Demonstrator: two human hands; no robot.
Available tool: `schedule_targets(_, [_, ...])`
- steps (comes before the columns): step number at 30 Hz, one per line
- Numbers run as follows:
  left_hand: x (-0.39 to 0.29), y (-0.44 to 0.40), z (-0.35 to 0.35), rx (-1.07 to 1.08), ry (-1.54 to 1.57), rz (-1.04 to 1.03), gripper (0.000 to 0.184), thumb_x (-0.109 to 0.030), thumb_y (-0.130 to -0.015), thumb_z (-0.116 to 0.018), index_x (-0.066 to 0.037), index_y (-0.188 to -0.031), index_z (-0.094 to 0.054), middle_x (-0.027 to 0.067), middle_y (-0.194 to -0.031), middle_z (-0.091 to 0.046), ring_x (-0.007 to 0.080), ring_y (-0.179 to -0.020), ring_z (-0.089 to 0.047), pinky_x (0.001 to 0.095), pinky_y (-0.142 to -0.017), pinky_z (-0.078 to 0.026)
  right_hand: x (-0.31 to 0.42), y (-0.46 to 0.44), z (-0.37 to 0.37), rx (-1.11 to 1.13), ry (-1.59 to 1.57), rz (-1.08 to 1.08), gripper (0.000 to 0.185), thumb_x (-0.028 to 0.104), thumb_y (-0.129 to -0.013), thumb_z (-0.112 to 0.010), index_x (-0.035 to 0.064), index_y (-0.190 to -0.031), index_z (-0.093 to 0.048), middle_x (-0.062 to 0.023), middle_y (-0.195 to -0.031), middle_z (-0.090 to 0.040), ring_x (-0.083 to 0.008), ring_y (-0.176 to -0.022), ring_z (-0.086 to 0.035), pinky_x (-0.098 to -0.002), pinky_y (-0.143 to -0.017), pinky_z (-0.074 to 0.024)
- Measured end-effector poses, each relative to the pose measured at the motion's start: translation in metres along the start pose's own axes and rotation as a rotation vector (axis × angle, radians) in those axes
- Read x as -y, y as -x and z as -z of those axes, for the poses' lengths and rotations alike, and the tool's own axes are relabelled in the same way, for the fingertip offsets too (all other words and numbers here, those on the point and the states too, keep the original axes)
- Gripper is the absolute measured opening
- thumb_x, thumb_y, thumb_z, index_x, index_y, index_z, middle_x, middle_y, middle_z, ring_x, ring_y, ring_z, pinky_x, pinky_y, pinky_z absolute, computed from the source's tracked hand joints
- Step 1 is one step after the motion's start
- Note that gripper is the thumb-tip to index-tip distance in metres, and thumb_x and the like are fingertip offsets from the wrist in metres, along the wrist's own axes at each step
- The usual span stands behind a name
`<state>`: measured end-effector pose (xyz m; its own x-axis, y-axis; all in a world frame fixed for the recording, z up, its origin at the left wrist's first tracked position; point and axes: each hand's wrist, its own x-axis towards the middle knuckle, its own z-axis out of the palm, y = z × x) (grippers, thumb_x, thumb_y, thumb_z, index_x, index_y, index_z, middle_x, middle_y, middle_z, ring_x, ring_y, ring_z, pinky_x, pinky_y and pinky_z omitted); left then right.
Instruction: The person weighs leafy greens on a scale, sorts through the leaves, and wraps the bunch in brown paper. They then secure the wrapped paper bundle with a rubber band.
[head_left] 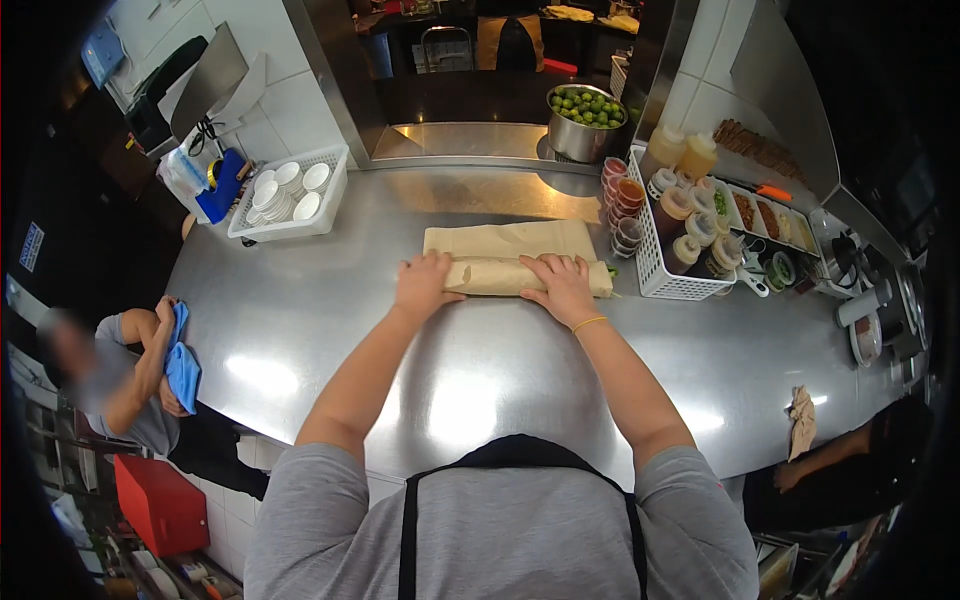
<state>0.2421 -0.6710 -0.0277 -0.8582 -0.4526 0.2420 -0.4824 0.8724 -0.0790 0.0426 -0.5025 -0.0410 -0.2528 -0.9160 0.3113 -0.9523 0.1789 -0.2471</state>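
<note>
A sheet of light brown paper (510,238) lies on the steel counter in front of me, its far part flat and its near part rolled into a paper roll (490,278). My left hand (425,282) curls over the left end of the roll, thumb on the near side. Toward the right end, my right hand (560,284) grips it with fingers on top and thumb along the near edge. A bit of green (613,271) pokes out of the right end; the rest of the contents is hidden by the paper.
At the left stands a white basket of small white cups (338,190). On the right are stacked sauce cups (627,197), a white basket of bottles (655,265) and topping trays (770,220). A pot of limes (580,140) sits behind. A crumpled brown cloth (802,422) lies right; people stand at both sides.
</note>
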Motion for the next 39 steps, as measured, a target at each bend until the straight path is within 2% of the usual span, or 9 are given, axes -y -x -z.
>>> schedule_targets(3, [0.029,0.007,0.010,0.383,0.073,0.291,0.081,-0.056,-0.060,-0.071,-0.010,-0.121,-0.045,0.0083,-0.111,-0.053,0.0251,-0.106,-0.049,0.0448,-0.088,-0.035,-0.002,-0.009,0.005,0.040,-0.027,-0.003,0.053,0.045,-0.077,-0.060,0.0265,-0.125,-0.047,-0.0009,-0.111,-0.051,-0.0189,-0.110,-0.044,-0.0514,-0.101,-0.0224])
schedule_targets(8, [-0.024,-0.004,0.038,-0.156,0.019,-0.121,0.089,-0.058,-0.061,-0.069,-0.013,-0.130,-0.037,0.0096,-0.120,-0.045,0.0261,-0.116,-0.040,0.0563,-0.097,-0.028,-0.002,-0.015,0.011,0.170,-0.015,-0.044,0.052,0.048,-0.078,-0.059,0.0274,-0.125,-0.049,-0.0012,-0.111,-0.051,-0.0188,-0.110,-0.044,-0.0523,-0.099,-0.0217])
schedule_targets(15, [-0.061,-0.009,-0.024,-0.116,-0.005,-0.020,0.083,-0.060,-0.065,-0.063,-0.013,-0.129,-0.038,0.0095,-0.115,-0.046,0.0258,-0.107,-0.044,0.0531,-0.095,-0.031,-0.007,-0.027,0.015,0.283,0.001,-0.041,0.054,0.052,-0.078,-0.056,0.0288,-0.126,-0.047,-0.0026,-0.112,-0.053,-0.0191,-0.111,-0.045,-0.0482,-0.094,-0.0255])
schedule_targets(24, [-0.042,-0.042,-0.005,0.069,0.130,0.164,0.080,-0.062,-0.062,-0.065,-0.011,-0.120,-0.047,0.0116,-0.111,-0.046,0.0250,-0.105,-0.046,0.0414,-0.085,-0.038,-0.016,-0.043,0.014,0.340,-0.015,-0.032,0.054,0.057,-0.078,-0.052,0.0298,-0.125,-0.049,-0.0036,-0.110,-0.054,-0.0208,-0.109,-0.046,-0.0449,-0.091,-0.0276])
schedule_targets(26, [-0.038,-0.043,0.010,0.338,0.014,0.069,0.085,-0.063,-0.058,-0.068,-0.011,-0.121,-0.046,0.0145,-0.120,-0.043,0.0278,-0.111,-0.042,0.0455,-0.086,-0.038,-0.013,-0.044,0.021,0.353,-0.016,-0.018,0.054,0.056,-0.078,-0.053,0.0299,-0.125,-0.049,-0.0033,-0.109,-0.054,-0.0206,-0.108,-0.046,-0.0442,-0.091,-0.0272])
schedule_targets(31, [0.006,-0.012,0.018,0.130,-0.068,0.162,0.087,-0.063,-0.058,-0.070,-0.008,-0.122,-0.045,0.0152,-0.126,-0.040,0.0289,-0.114,-0.041,0.0506,-0.088,-0.037,-0.013,-0.031,0.018,0.281,-0.071,-0.007,0.053,0.053,-0.078,-0.056,0.0299,-0.125,-0.049,-0.0025,-0.108,-0.053,-0.0198,-0.107,-0.045,-0.0421,-0.092,-0.0264])
schedule_targets(33, [0.026,0.005,0.011,-0.065,0.341,0.402,0.080,-0.053,-0.061,-0.076,-0.004,-0.117,-0.046,0.0144,-0.111,-0.050,0.0244,-0.099,-0.050,0.0399,-0.082,-0.042,-0.010,-0.031,0.019,0.289,-0.081,-0.010,0.053,0.052,-0.077,-0.058,0.0298,-0.125,-0.050,-0.0020,-0.107,-0.053,-0.0196,-0.107,-0.045,-0.0410,-0.092,-0.0265])
schedule_targets(36, [0.025,0.014,-0.006,-0.061,0.885,0.626,0.066,-0.039,-0.065,-0.079,0.001,-0.108,-0.049,0.0097,-0.090,-0.055,0.0179,-0.078,-0.052,0.0282,-0.072,-0.044,-0.010,-0.031,0.020,0.277,-0.079,0.012,0.053,0.052,-0.077,-0.058,0.0296,-0.124,-0.050,-0.0015,-0.107,-0.053,-0.0197,-0.106,-0.045,-0.0401,-0.091,-0.0264])
schedule_targets(39, [0.020,0.009,-0.025,-0.118,1.223,0.656,0.045,-0.031,-0.070,-0.076,-0.001,-0.096,-0.054,0.0029,-0.072,-0.052,0.0131,-0.066,-0.048,0.0247,-0.066,-0.042,-0.010,-0.027,0.017,0.259,-0.076,0.008,0.053,0.051,-0.077,-0.058,0.0294,-0.124,-0.050,-0.0012,-0.107,-0.053,-0.0198,-0.105,-0.045,-0.0400,-0.092,-0.0258])
